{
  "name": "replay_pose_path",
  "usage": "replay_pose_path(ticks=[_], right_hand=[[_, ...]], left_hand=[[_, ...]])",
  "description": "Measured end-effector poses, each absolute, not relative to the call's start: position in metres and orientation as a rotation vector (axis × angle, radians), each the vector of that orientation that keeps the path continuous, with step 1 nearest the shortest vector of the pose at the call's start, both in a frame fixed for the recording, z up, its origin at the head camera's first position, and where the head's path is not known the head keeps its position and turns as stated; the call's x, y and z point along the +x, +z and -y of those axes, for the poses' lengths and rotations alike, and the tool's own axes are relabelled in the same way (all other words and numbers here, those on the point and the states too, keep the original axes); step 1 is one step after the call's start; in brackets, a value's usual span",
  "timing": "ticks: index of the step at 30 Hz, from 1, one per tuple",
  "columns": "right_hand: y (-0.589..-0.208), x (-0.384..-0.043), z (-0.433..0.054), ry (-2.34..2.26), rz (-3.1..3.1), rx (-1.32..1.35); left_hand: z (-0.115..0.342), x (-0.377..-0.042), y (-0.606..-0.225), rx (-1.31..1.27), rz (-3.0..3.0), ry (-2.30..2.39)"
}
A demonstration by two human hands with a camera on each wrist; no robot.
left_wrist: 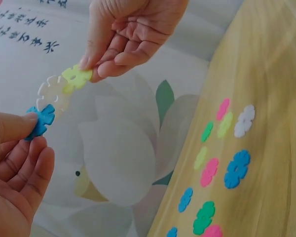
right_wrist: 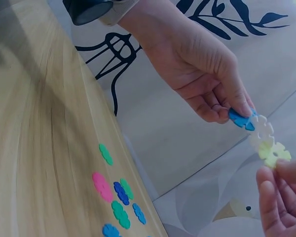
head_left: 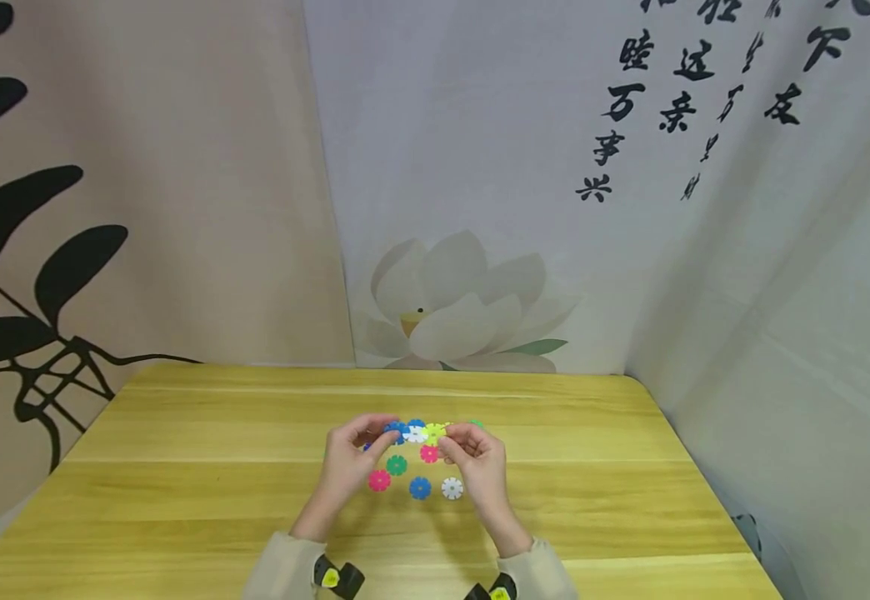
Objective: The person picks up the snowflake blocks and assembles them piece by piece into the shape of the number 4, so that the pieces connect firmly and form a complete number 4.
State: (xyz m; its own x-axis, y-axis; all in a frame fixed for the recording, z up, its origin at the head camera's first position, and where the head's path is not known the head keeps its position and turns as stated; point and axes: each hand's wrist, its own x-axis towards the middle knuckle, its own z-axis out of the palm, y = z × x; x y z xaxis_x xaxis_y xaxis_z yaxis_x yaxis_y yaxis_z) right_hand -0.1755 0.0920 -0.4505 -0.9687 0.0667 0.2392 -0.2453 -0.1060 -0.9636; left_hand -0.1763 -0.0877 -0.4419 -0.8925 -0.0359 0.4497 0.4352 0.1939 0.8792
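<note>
Three flower-shaped plastic discs are joined in a short chain, held up between the two hands over the table. The left hand (head_left: 347,457) pinches the blue disc (left_wrist: 41,121) at one end between thumb and fingers. A white disc (left_wrist: 53,93) links the middle, slotted to both neighbours. At the other end the right hand (head_left: 482,467) pinches the yellow disc (right_wrist: 275,154) by its edge. Beneath the hands, loose discs lie flat on the wood, among them a pink one (head_left: 379,481), a green one (head_left: 397,465), a blue one (head_left: 420,488) and a white one (head_left: 452,488).
More loose discs, including a pink one (head_left: 429,453) and several green and blue ones seen in the right wrist view, lie farther back, partly behind the hands. The wooden table (head_left: 180,500) ends at a printed cloth backdrop (head_left: 480,167).
</note>
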Motion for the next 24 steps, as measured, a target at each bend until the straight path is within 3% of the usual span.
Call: replay_pose_path(ticks=[16, 24], right_hand=[[-0.442, -0.176, -0.085, 2.135, 1.882, 0.263], [-0.440, -0.174, -0.077, 2.142, 1.872, 0.251]], left_hand=[[0.076, -0.171, -0.458, -0.102, 2.039, -2.312], [0.054, -0.167, -0.460, -0.037, 1.566, -2.723]])
